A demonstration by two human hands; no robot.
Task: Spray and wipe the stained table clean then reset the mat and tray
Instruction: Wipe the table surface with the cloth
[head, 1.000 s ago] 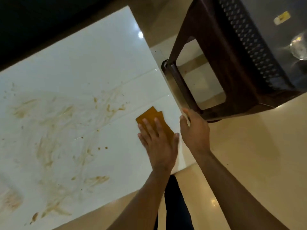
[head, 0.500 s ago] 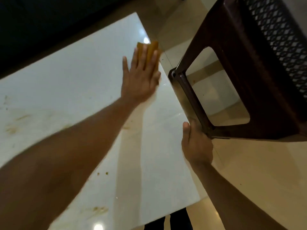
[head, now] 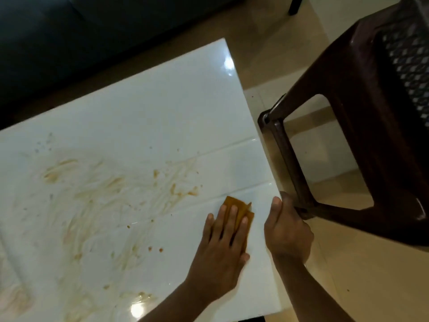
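Now wiping: left hand [head: 224, 246] flat, fingers straight, pressing cloth [head: 240, 211] onto bench [head: 162, 112] near its right edge. Right hand [head: 286, 231] curled over that edge just beside the cloth, thumb on top, bracing; also close against the leg of a brown stool [head: 359, 140], contact there impossible to tell. Brown stains [head: 97, 201] smeared left of the cloth, well out toward the far left, specks just beside it; strip nearest the right edge looking clean. Probably mid-wipe, most of the job left. Next: sweep the cloth leftward through the smears with firm flat pressure, overlapping passes, likely refolding to a clean face. No spray bottle, mat or tray in view, so reset not yet begun.
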